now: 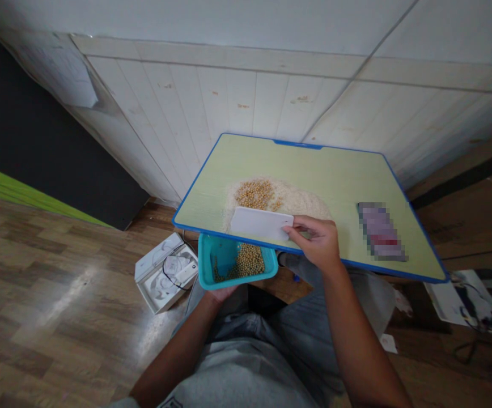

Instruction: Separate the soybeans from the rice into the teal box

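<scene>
My right hand (314, 242) pinches the edge of a white plastic scraper card (259, 223), which rests upright-tilted at the near edge of a pale green lap board (339, 170) with a blue rim. The card's far side touches a low spread of white rice (297, 198), and a patch of yellow soybeans (254, 194) lies on the rice. Below the board's edge, my left hand (224, 293) supports a small teal plastic tray (238, 262) from underneath. A heap of soybeans (248, 260) lies in the tray. Most of my left hand is hidden by the tray.
A pixelated phone-like object (381, 231) lies on the board's right side. An open white box (165, 273) with a dark cord sits on the wood-look floor at left. Papers (471, 300) lie at lower right, and a white panelled wall rises behind.
</scene>
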Demonstrator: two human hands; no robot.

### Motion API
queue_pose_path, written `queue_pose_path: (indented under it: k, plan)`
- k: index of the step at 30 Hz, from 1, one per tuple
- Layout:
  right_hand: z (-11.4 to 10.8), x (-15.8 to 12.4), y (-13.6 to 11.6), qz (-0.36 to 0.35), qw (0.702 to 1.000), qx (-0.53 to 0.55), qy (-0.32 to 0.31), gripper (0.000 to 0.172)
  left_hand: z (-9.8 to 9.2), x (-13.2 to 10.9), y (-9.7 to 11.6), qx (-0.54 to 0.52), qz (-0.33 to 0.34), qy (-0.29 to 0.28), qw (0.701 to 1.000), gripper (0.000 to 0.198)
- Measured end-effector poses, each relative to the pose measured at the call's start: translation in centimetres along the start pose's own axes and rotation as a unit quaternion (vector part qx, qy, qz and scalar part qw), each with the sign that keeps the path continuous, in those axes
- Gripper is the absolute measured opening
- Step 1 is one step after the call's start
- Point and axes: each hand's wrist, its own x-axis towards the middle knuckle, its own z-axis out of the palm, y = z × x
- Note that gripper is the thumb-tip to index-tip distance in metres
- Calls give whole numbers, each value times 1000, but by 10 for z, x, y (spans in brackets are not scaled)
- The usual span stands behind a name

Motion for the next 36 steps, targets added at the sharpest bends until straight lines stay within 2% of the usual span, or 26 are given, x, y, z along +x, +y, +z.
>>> queue_pose_path:
  k: [4,10,13,16,20,28,33,36]
  plan:
    - [-14,5,12,1,998,0,65,14,0,-1,-1,-29,-17,52,998,104]
    - [-36,12,30,21,972,31,232,25,14,-10,1,-41,-46,127,990,92]
    - [-38,10,31,23,960,22,277,27,24,-15,2,-12,-60,127,990,84]
    - [-37,7,28,34,957,-1,287,23,30,-18,2,1,-66,121,990,84]
    - [-34,2,25,35,954,-16,298,18,33,-19,1,-5,-68,145,987,84]
    - [-34,-7,23,55,964,-11,258,16,46,-21,1,-19,-90,169,981,83]
    - [-35,-8,23,62,969,13,238,16,47,-22,0,-12,-87,161,983,76]
    - [-34,-6,24,60,968,17,244,16,43,-20,0,-9,-89,132,987,70]
